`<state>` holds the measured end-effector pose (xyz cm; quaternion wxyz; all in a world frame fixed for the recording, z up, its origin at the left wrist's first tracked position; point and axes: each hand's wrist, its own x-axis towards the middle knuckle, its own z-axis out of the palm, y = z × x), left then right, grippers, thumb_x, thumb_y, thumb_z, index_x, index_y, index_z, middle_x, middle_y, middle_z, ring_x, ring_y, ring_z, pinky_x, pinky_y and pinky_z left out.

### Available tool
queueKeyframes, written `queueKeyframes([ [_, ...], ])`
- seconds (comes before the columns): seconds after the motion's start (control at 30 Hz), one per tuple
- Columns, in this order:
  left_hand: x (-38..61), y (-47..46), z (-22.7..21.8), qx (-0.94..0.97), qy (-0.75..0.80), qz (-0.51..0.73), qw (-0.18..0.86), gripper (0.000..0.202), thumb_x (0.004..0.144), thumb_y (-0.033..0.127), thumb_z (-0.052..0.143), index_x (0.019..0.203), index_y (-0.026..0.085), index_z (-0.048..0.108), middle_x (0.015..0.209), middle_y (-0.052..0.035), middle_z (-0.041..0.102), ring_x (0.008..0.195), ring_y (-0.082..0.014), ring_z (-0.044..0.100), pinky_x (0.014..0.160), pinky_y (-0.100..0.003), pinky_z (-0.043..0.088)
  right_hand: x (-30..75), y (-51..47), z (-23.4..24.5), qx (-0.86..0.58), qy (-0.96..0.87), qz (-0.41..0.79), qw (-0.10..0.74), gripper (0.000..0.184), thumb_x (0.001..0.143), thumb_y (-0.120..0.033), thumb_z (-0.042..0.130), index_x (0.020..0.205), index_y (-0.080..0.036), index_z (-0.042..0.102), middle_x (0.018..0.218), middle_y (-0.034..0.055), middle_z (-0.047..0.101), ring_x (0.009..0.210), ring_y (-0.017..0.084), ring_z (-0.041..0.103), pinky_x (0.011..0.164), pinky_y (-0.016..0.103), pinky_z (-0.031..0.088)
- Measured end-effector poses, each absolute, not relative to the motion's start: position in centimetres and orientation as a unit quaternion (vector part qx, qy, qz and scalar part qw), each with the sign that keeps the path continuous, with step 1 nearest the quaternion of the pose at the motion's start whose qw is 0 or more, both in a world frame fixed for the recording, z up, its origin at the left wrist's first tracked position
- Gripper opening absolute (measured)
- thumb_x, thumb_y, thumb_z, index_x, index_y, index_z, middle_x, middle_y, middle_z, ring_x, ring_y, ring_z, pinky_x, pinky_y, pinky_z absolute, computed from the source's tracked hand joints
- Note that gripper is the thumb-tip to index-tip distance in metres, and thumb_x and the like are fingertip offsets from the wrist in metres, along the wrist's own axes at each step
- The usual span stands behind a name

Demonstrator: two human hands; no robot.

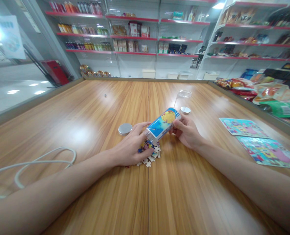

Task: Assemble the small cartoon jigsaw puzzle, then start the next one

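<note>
A clear tube with a blue picture label [163, 123] is tilted mouth-down over a small heap of jigsaw pieces [152, 153] on the wooden table [86, 124]. My right hand [187, 132] grips the tube's upper end. My left hand [130, 147] is cupped at the tube's mouth, its fingers curled over the pieces and touching them. A silver lid [125, 129] lies just left of my left hand.
An empty clear jar [182, 99] and a second silver lid [185, 110] stand behind the tube. Two finished puzzle sheets [244, 127] [267, 152] lie at right. A white cable [41, 161] loops at left. Snack bags [264, 88] and shop shelves [132, 36] lie beyond.
</note>
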<state>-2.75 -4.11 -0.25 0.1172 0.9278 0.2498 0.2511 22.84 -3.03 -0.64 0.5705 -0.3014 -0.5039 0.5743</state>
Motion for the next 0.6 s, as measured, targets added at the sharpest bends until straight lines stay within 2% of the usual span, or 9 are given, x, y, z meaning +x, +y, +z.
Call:
queueKeyframes([
  [0.17, -2.6, -4.3, 0.0, 0.932, 0.247, 0.238, 0.115, 0.051, 0.09, 0.038, 0.065, 0.137, 0.022, 0.052, 0.154, -0.0151, 0.036, 0.145, -0.035, 0.033, 0.12, -0.055, 0.033, 22.7, -3.0, -0.7, -0.303, -0.53, 0.562, 0.558, 0.046, 0.073, -0.044, 0.086, 0.109, -0.023, 0.065, 0.08, -0.001, 0.066, 0.057, 0.01, 0.055, 0.049, 0.024, 0.044],
  [0.3, -2.6, -4.3, 0.2, 0.925, 0.242, 0.263, 0.128, 0.065, 0.089, 0.036, 0.066, 0.146, 0.022, 0.039, 0.15, -0.0168, 0.039, 0.141, -0.0332, 0.038, 0.118, -0.054, 0.036, 22.8, -3.1, -0.8, -0.305, -0.559, 0.545, 0.546, 0.05, 0.074, -0.045, 0.085, 0.114, -0.023, 0.065, 0.082, -0.0002, 0.066, 0.059, 0.011, 0.055, 0.051, 0.024, 0.045],
  [0.4, -2.6, -4.3, 0.1, 0.928, 0.238, 0.261, 0.122, 0.072, 0.088, 0.036, 0.068, 0.15, 0.023, 0.034, 0.152, -0.0174, 0.038, 0.143, -0.0346, 0.036, 0.119, -0.055, 0.035, 22.8, -3.3, -0.8, -0.313, -0.577, 0.515, 0.551, 0.049, 0.075, -0.044, 0.084, 0.116, -0.025, 0.065, 0.085, -0.0002, 0.067, 0.06, 0.011, 0.057, 0.053, 0.025, 0.047],
  [0.6, -2.7, -4.2, -0.4, 0.93, 0.253, 0.241, 0.112, 0.082, 0.088, 0.043, 0.067, 0.156, 0.026, 0.023, 0.16, -0.0165, 0.027, 0.148, -0.0382, 0.027, 0.12, -0.063, 0.03, 22.8, -4.6, -0.6, -0.327, -0.69, 0.312, 0.565, 0.061, 0.078, -0.044, 0.082, 0.132, -0.026, 0.06, 0.101, 0.0051, 0.068, 0.083, 0.019, 0.064, 0.063, 0.029, 0.054],
])
